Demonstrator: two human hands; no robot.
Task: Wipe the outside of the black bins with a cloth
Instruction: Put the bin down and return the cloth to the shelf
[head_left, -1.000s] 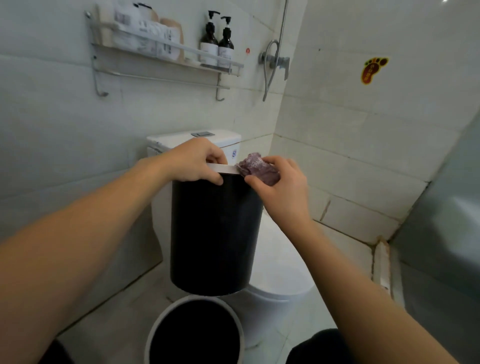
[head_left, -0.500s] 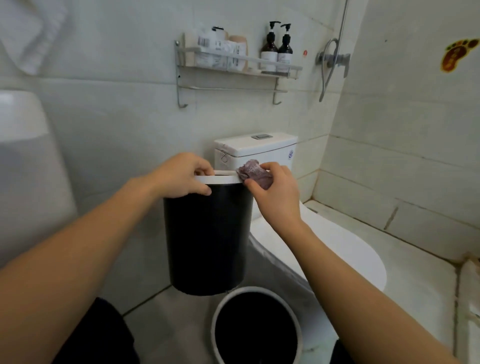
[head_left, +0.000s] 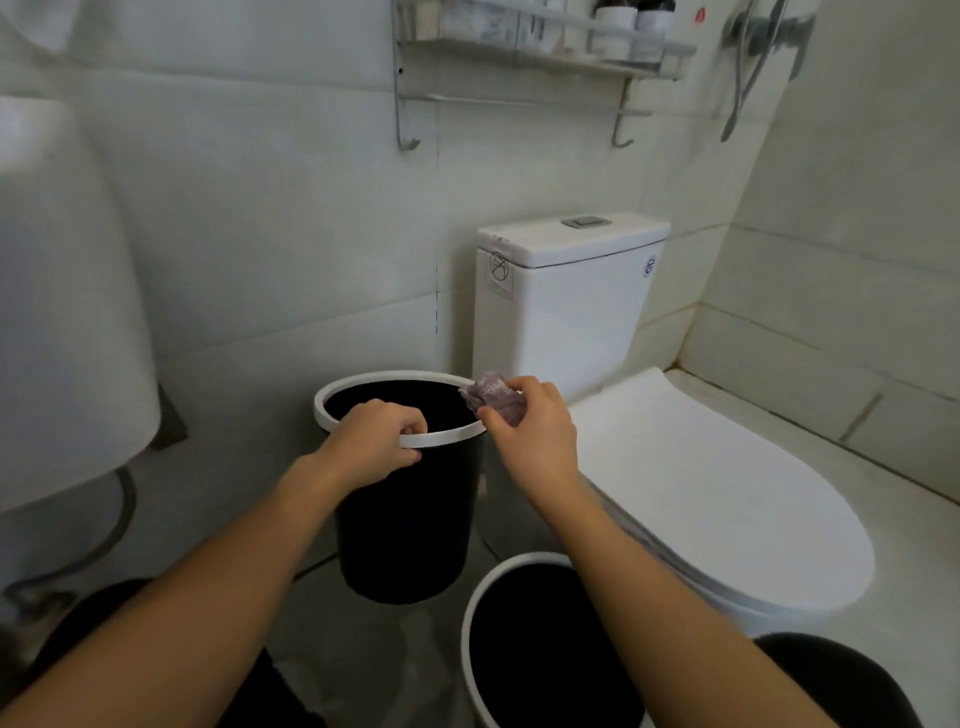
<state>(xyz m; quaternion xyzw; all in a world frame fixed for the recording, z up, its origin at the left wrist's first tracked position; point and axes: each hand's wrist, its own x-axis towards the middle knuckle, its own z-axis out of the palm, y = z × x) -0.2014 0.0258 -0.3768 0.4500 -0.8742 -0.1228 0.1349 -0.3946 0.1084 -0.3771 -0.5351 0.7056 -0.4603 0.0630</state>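
A black bin (head_left: 410, 525) with a white rim hangs upright above the floor in the middle of the view. My left hand (head_left: 376, 441) grips its near rim, fingers curled over the edge. My right hand (head_left: 535, 431) pinches a crumpled purple cloth (head_left: 493, 397) against the rim's right side. A second black bin (head_left: 540, 649) with a white rim stands on the floor below, at the lower right, its mouth open toward me.
A white toilet (head_left: 701, 499) with its lid shut stands right of the bins, cistern (head_left: 566, 291) against the tiled wall. A white basin (head_left: 62, 312) juts out at the left. A metal shelf (head_left: 540, 52) with bottles hangs above. My dark-clothed knees fill the bottom corners.
The bin I hold has come down from chest height to lower over the floor, so its open mouth now shows. The view has swung left and down. Both hands keep their hold.
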